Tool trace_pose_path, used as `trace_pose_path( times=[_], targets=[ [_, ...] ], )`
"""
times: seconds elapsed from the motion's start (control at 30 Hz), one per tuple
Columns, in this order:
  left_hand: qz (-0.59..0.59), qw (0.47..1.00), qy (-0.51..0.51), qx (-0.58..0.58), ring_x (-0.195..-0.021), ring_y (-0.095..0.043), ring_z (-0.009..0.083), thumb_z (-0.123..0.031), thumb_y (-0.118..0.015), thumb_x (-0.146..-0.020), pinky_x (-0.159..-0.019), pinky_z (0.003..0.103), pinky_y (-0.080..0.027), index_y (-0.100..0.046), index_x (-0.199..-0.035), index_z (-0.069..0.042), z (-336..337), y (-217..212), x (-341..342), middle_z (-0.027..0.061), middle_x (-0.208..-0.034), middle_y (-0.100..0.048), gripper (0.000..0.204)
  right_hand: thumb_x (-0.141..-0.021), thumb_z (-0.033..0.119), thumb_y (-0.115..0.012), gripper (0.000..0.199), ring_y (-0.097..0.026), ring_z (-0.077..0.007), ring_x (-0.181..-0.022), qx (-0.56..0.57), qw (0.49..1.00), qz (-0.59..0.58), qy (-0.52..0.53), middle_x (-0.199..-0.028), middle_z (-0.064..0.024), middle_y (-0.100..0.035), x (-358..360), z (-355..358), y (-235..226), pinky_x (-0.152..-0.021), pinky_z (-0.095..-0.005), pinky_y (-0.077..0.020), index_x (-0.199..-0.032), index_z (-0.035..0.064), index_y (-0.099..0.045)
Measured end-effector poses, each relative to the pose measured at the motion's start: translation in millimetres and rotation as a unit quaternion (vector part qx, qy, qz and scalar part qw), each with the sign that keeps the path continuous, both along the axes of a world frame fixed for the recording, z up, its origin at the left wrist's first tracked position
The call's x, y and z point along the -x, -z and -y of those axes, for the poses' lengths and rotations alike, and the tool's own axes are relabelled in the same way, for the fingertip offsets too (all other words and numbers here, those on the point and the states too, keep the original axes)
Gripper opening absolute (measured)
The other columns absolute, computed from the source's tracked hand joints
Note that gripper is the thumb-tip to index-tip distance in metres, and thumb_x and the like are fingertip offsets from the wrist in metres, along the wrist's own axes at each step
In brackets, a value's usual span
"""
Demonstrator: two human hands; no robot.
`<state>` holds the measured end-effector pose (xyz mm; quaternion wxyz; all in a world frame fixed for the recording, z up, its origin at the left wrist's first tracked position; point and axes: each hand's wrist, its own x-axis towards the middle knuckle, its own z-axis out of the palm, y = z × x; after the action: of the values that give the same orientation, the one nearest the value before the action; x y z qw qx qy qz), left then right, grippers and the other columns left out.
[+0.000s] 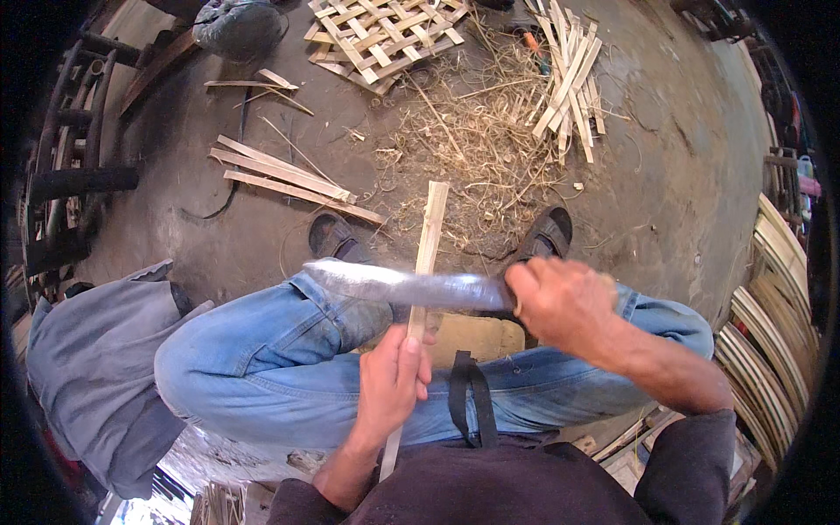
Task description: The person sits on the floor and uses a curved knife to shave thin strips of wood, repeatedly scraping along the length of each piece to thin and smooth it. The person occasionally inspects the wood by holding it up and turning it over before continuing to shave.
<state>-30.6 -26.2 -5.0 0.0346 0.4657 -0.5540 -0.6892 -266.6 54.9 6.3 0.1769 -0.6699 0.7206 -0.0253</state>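
My left hand (394, 378) is closed round a pale, flat bamboo strip (432, 226), which stands up between my knees with its lower end reaching back past my wrist. In my right hand (564, 302) is the handle of a large knife (394, 284); my fingers hide most of that handle. The broad shiny blade points left and lies across the strip, above my left thumb. Whether its edge cuts into the strip I cannot tell. Behind the strip, between my legs, a yellowish block (481, 335) shows in part.
Shavings (477, 144) litter the floor ahead of my sandals. A woven lattice panel (381, 39), a heap of strips (569, 79) and a few loose strips (284, 175) lie beyond. Coiled bamboo lengths (761, 350) stand at right, a grey cloth (101, 376) at left.
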Motion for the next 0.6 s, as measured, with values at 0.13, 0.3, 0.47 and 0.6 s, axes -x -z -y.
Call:
trace_pose_path(
  times=[0.13,0.3,0.47,0.6],
  targets=[
    [-0.01,1.0,0.006,0.0,-0.044,-0.045,0.0047,-0.026,-0.038,-0.106,-0.042,0.022,-0.037,-0.058,-0.101,0.0,1.6,2.4,3.0,-0.0004,-0.059,-0.051,0.034,-0.079,0.009,-0.06,0.01,-0.065,-0.0359,-0.066,-0.003,0.992,0.01,0.128,-0.074,-0.0157,-0.062,24.5,10.0,17.6,-0.059,-0.0465,-0.0536,-0.087,0.0043,-0.057],
    [-0.011,1.0,-0.009,-0.002,-0.044,-0.045,0.0047,-0.025,-0.039,-0.106,-0.041,0.022,-0.037,-0.058,-0.101,0.0,-4.0,3.8,-1.6,-0.0005,-0.059,-0.051,0.032,-0.081,0.011,-0.06,0.013,-0.066,-0.039,-0.067,0.009,0.99,0.004,0.142,-0.077,-0.0192,-0.064,45.8,21.3,19.0,-0.061,-0.0511,-0.053,-0.088,0.0033,-0.052],
    [-0.027,0.997,-0.041,-0.055,-0.045,-0.048,0.0065,-0.024,-0.042,-0.104,-0.042,0.022,-0.04,-0.058,-0.107,0.0,-0.7,2.5,-2.6,0.0017,-0.065,-0.054,0.029,-0.08,0.013,-0.064,0.017,-0.066,-0.0349,-0.069,0.046,0.999,0.023,0.009,-0.073,-0.0145,-0.062,19.5,7.9,11.6,-0.059,-0.0474,-0.0529,-0.091,0.0048,-0.054],
    [-0.029,0.993,-0.085,-0.082,-0.046,-0.053,0.0086,-0.023,-0.043,-0.103,-0.042,0.022,-0.044,-0.055,-0.115,0.0,-0.6,4.3,-1.5,0.005,-0.071,-0.057,0.029,-0.076,0.016,-0.067,0.02,-0.067,-0.0306,-0.067,0.093,0.984,-0.048,0.146,-0.076,-0.0123,-0.062,35.9,22.1,34.8,-0.058,-0.0437,-0.0538,-0.09,0.009,-0.055]
  ],
)
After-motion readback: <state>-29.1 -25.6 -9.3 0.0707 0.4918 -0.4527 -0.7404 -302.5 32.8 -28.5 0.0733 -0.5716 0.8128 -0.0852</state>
